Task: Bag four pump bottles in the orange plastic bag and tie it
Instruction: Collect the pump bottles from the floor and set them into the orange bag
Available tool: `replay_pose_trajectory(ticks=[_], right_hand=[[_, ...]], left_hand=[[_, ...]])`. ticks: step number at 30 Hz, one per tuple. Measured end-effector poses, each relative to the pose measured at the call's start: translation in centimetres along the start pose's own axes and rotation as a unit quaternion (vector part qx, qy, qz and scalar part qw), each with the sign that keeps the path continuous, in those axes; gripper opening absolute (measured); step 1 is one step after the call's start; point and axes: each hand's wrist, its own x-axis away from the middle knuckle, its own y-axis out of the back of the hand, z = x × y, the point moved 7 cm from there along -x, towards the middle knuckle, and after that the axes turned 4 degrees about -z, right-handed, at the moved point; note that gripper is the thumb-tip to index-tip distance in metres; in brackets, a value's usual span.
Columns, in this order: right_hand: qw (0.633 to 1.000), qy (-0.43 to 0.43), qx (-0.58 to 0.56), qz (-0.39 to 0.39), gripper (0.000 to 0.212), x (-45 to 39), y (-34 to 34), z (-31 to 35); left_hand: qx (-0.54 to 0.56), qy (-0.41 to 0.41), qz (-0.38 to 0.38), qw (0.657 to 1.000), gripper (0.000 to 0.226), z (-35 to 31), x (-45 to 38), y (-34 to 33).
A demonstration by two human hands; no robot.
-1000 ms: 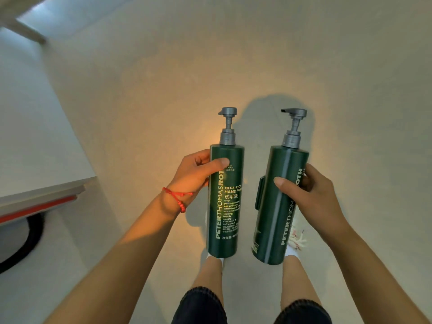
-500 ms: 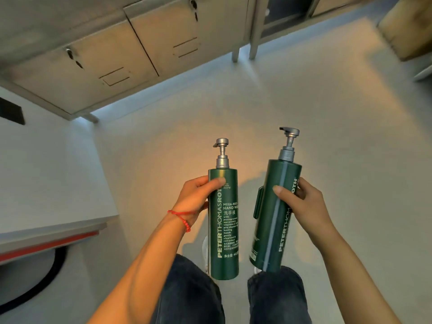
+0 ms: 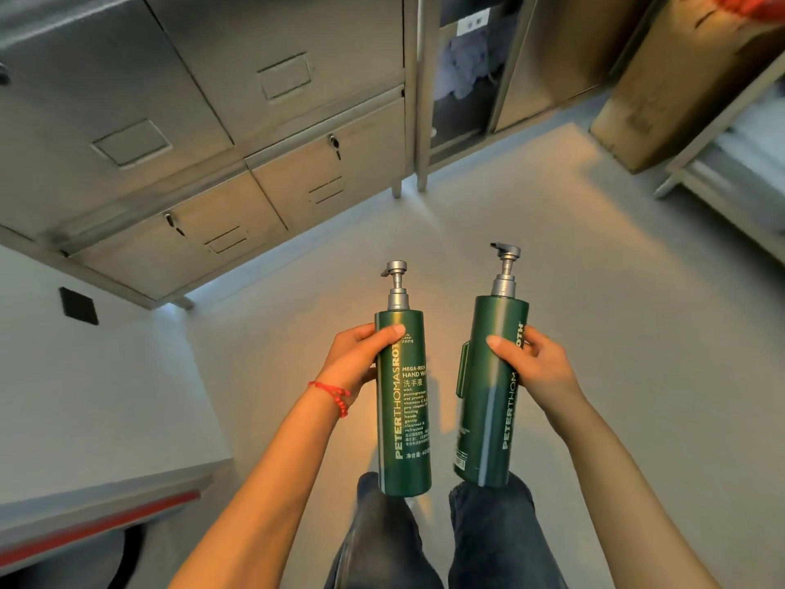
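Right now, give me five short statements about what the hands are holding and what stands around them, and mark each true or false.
1. Each hand holds one green pump bottle. True: the left hand has a grip on the left bottle, the right hand on the right bottle.
2. The bottles lie flat on the floor. False: both are held upright in the air.
3. A red cord bracelet is on the left wrist. True.
4. The orange bag hangs from the right wrist. False: no orange bag is in view.
5. Metal cabinets stand ahead. True.
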Motion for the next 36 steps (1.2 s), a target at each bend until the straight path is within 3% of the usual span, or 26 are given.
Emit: replay_pose_trajectory(ticks=[18,36], right_hand=[[0.996,0.019,-0.016,-0.088,0.017,-14.2,19.0,11.1],[0.979,0.026,-0.072,-0.187,0.015,-38.3,22.6,22.8]], left_hand=[[-0.026,-0.007,0.065,0.998,0.009,-14.4,-13.1,-21.5],[-0.078,-0.022,0.175,0.981,0.011,-35.3,-37.4,-32.4]])
